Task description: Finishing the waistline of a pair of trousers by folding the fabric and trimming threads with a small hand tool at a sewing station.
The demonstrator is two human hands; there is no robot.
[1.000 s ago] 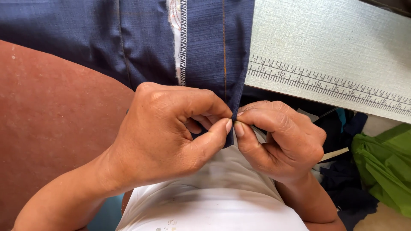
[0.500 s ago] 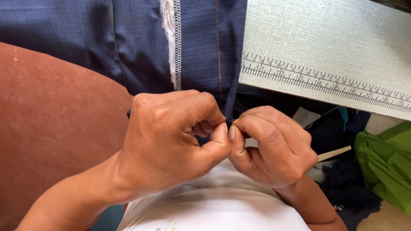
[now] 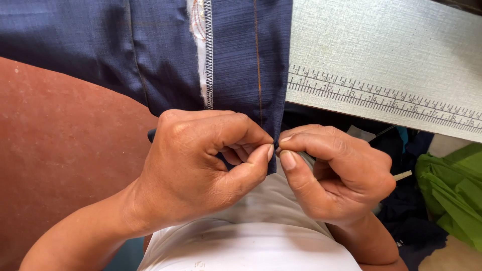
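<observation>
Below ruler: navy fabric hung lengthwise, hem end down; pinched at hem by left hand and right hand.

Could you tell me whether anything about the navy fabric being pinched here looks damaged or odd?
The navy fabric shows a frayed white edge beside its overlock stitching, near the top. Otherwise nothing stands out.

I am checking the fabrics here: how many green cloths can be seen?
1: a green cloth lies bunched at the right edge, beside the right hand. More may be hidden under the dark clothes.
</observation>
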